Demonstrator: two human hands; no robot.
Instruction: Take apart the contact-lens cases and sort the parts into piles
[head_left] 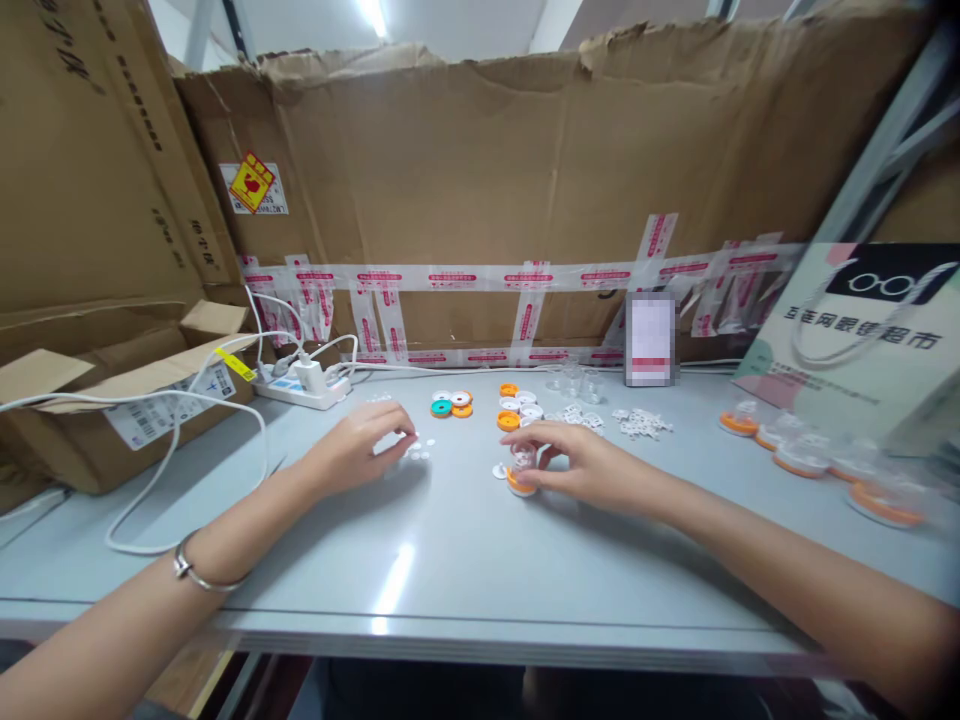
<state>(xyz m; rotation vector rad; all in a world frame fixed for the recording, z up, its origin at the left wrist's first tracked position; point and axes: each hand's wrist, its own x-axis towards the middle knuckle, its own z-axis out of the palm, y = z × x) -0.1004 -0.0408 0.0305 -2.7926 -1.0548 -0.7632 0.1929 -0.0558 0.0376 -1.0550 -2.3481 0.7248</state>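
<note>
My right hand [574, 455] has its thumb and fingers around a small clear plastic dome [523, 457] on an orange and white round base [521, 484], which is upright on the table. Beside that base, to its left, lies a small white part [499, 471]. My left hand [367, 440] is closed in a pinch just above the tabletop; what is between the fingertips, if anything, is too small to make out. Several small white discs [425, 455] lie by those fingertips.
Coloured round bases [508, 421] and teal and orange rings [441, 408] sit farther back. White parts lie in a pile [643, 424] near clear cups [591, 388] and a phone [650, 340]. Domed pieces [802, 457] line the right side. A power strip [304, 388] with cables stands left.
</note>
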